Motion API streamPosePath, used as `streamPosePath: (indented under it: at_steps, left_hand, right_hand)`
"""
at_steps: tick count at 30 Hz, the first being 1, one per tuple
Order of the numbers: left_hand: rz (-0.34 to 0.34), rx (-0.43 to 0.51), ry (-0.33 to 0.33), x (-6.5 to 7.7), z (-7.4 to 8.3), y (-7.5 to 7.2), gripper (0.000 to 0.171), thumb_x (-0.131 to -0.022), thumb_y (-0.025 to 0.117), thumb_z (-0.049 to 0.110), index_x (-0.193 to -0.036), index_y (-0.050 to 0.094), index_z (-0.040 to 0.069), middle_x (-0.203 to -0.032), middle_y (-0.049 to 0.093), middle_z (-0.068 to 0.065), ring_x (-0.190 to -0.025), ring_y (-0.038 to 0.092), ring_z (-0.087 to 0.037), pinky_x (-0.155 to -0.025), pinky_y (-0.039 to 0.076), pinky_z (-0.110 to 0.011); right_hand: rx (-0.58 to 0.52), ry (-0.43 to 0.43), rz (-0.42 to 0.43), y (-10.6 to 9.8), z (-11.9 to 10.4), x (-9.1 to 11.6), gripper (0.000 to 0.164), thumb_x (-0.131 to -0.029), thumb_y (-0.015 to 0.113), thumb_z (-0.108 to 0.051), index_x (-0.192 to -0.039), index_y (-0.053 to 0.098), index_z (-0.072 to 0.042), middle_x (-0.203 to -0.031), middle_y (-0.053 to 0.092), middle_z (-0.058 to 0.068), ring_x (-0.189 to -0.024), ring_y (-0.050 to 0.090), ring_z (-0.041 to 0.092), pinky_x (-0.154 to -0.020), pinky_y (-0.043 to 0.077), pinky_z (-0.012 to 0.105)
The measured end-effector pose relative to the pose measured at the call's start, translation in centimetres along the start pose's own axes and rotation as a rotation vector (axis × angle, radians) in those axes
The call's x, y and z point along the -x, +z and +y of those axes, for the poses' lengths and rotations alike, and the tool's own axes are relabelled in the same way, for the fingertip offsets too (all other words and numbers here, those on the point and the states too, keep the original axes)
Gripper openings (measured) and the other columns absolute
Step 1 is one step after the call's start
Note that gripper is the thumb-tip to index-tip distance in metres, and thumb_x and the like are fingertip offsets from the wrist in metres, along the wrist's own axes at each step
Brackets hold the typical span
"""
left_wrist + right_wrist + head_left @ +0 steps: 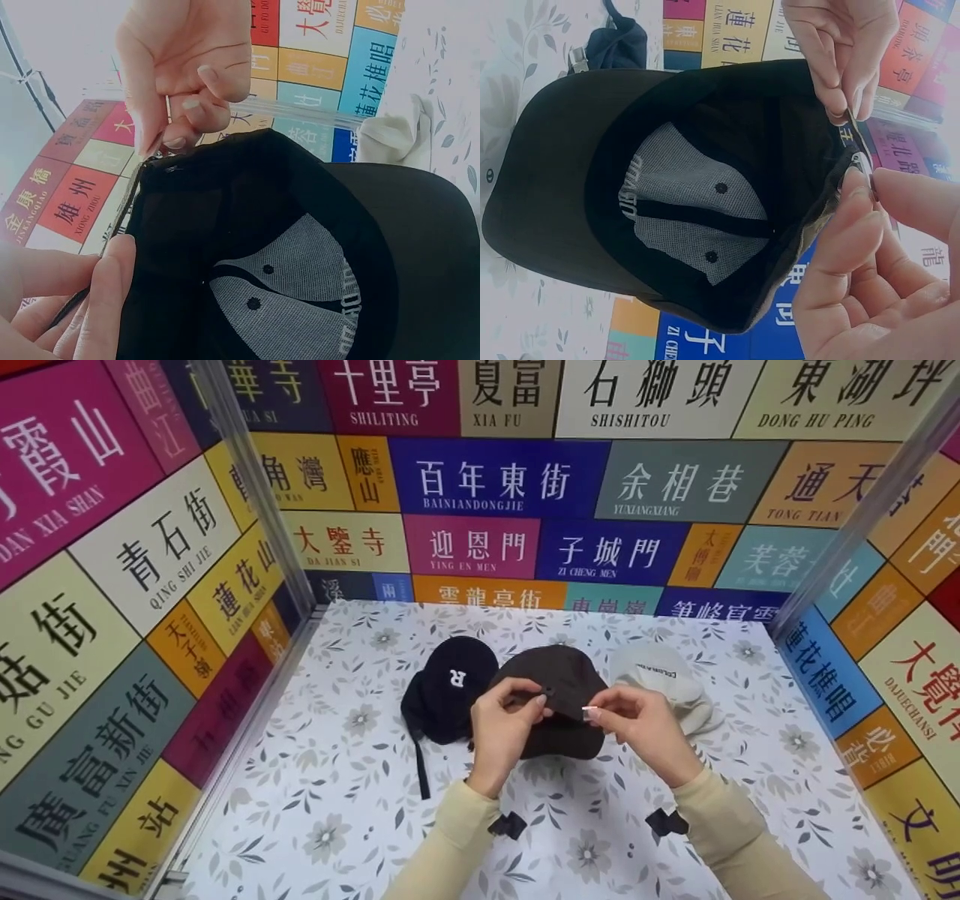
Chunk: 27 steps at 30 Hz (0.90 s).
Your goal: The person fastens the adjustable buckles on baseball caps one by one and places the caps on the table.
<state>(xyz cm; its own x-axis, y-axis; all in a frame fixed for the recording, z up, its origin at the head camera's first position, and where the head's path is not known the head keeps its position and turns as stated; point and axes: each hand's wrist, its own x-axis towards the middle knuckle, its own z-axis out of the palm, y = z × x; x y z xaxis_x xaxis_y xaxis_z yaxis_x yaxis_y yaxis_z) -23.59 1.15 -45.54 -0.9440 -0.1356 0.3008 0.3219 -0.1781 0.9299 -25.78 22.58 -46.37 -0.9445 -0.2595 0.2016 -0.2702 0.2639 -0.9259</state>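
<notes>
A dark brown baseball cap (555, 667) is held up between both hands, its brim toward the person in the head view. My left hand (504, 727) pinches the cap's back strap (129, 199) between thumb and fingers. On the other side, my right hand (649, 727) grips the strap's end at a small metal buckle (861, 161). Both wrist views look into the cap, where grey mesh lining (682, 187) and a dark sweatband show. The strap spans from one hand to the other along the cap's back opening.
A navy cap (450, 682) with a white R lies at the left, its dark strap (422, 769) trailing on the flower-patterned tabletop (330, 836). An off-white cap (637, 656) lies at the right, partly behind my right hand. Colourful sign-printed walls (491, 480) enclose the back and sides.
</notes>
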Motion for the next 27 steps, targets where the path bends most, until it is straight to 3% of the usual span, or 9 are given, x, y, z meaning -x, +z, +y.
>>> streamPosePath:
  at_steps: [7,18,23,27]
  left_hand:
    - [0.022,-0.043,0.031,0.1,-0.4,0.0,0.014,-0.075,0.068,-0.005,-0.088,0.064,-0.003,-0.074,0.064,-0.022,-0.061,0.064,-0.035,-0.057,0.053,-0.037]
    - [0.048,-0.077,0.046,-0.1,-3.0,-0.2,0.015,-0.074,0.071,0.002,-0.087,0.065,0.008,-0.071,0.065,-0.010,-0.058,0.065,-0.023,-0.055,0.052,-0.032]
    - [0.041,-0.076,0.048,0.0,-2.8,0.2,0.023,-0.073,0.073,0.002,-0.093,0.064,0.007,-0.073,0.064,-0.011,-0.059,0.065,-0.024,-0.056,0.052,-0.031]
    - [0.018,-0.080,0.040,0.5,-1.4,0.7,0.030,-0.071,0.073,-0.002,-0.098,0.063,0.003,-0.080,0.064,-0.017,-0.064,0.066,-0.027,-0.057,0.053,-0.031]
  right_hand:
    - [-0.043,0.020,0.001,0.2,-0.1,0.1,0.018,-0.079,0.070,-0.024,-0.090,0.066,-0.010,-0.078,0.064,0.012,-0.066,0.057,0.030,-0.047,0.044,0.035]
    - [-0.047,0.037,-0.007,1.2,-0.2,0.3,0.019,-0.081,0.069,-0.024,-0.092,0.065,-0.009,-0.080,0.064,0.014,-0.069,0.057,0.032,-0.050,0.046,0.041]
    - [-0.139,0.069,-0.024,1.7,-1.1,0.4,0.023,-0.082,0.067,-0.018,-0.097,0.063,-0.001,-0.085,0.063,0.022,-0.073,0.058,0.035,-0.054,0.049,0.042]
    - [-0.180,0.073,-0.026,2.1,-2.2,0.6,0.026,-0.084,0.065,-0.015,-0.099,0.060,0.005,-0.086,0.062,0.026,-0.074,0.059,0.037,-0.056,0.050,0.041]
